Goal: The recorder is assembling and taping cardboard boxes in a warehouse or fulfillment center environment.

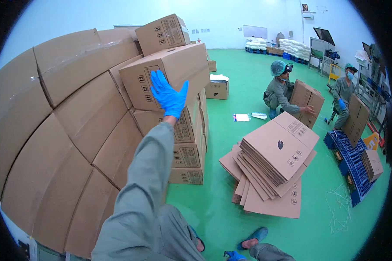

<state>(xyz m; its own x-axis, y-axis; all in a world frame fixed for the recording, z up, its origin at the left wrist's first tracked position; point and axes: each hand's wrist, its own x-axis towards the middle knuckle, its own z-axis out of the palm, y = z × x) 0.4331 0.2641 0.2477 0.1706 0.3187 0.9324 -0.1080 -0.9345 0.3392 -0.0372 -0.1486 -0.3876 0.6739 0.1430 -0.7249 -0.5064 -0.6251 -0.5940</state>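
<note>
My left hand (170,98), in a blue glove, lies flat with fingers spread against the end of a closed cardboard carton (191,61) in the upper part of a stack. A smaller carton (163,32) rests on top of that one. Below it stand more stacked cartons (187,156). Only part of my right hand (236,256), also gloved in blue, shows at the lower edge. Its fingers are closed by a small dark thing that I cannot make out.
A wall of large taped cartons (78,113) rises on my left. Flattened cartons (278,148) lie in an uneven pile ahead right. Two people (278,91) handle cardboard beyond it. A blue pallet (350,163) and loose straps (339,209) lie at the right.
</note>
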